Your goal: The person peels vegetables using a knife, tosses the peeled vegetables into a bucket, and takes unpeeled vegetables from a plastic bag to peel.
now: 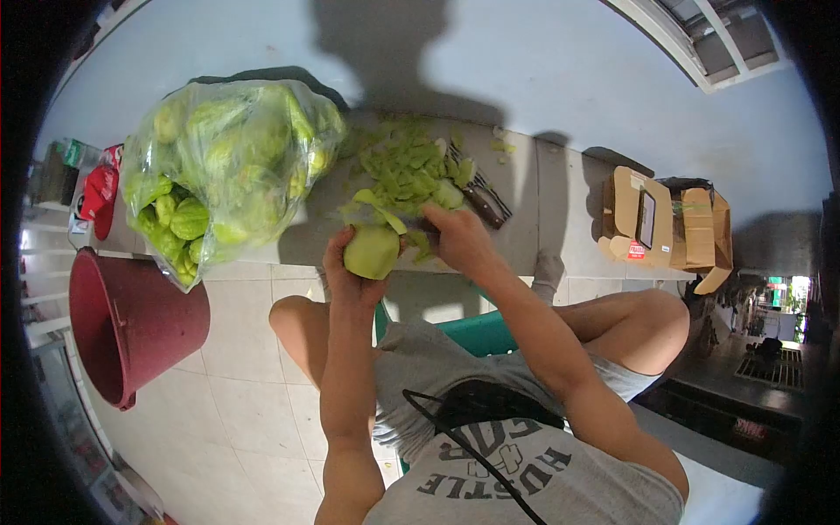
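My left hand point(348, 269) is closed around a pale green chayote point(372, 252), its skin partly peeled away. A curled strip of peel point(381, 212) stands off the chayote's upper side. Just to the right, my right hand point(460, 238) is closed, fingers pointing toward the chayote; what it grips is hidden or too small to make out. Beyond both hands a heap of green peelings point(404, 168) lies on the bench. A knife with a dark handle point(486, 206) rests at the heap's right side, its blade partly under peelings.
A clear plastic bag point(249, 157) full of chayotes fills the bench's left side. Below it a dark red bucket point(166, 324) stands on the tiled floor. Open cardboard boxes point(691, 219) sit at the right. Under me is a green stool point(477, 332).
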Action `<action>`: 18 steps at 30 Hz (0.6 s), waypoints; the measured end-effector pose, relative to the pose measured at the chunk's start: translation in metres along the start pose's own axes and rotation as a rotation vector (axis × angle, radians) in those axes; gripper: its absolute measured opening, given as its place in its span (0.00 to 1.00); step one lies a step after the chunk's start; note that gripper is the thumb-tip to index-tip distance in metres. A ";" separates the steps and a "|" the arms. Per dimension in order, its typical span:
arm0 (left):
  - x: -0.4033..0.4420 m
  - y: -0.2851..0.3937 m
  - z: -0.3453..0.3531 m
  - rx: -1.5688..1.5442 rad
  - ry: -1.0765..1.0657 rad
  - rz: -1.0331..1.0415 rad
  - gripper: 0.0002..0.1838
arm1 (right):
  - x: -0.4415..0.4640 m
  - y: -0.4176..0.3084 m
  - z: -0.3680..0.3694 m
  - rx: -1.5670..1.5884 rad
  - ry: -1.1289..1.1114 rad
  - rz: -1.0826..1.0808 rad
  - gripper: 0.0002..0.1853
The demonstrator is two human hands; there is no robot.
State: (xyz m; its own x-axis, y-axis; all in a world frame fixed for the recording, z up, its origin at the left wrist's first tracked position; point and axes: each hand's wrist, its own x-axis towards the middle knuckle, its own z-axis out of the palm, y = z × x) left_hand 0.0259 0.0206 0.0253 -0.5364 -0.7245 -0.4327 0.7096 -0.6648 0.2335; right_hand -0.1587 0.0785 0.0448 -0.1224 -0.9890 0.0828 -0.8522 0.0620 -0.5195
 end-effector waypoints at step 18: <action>0.003 0.002 0.012 -0.081 -0.100 -0.032 0.30 | 0.011 0.037 0.012 0.057 0.086 0.266 0.07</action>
State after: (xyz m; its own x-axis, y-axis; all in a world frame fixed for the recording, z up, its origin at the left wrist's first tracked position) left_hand 0.0202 0.0149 0.0350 -0.5997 -0.7203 -0.3485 0.7236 -0.6741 0.1481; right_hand -0.1856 0.0680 0.0167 -0.3831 -0.9237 0.0076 -0.7543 0.3081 -0.5797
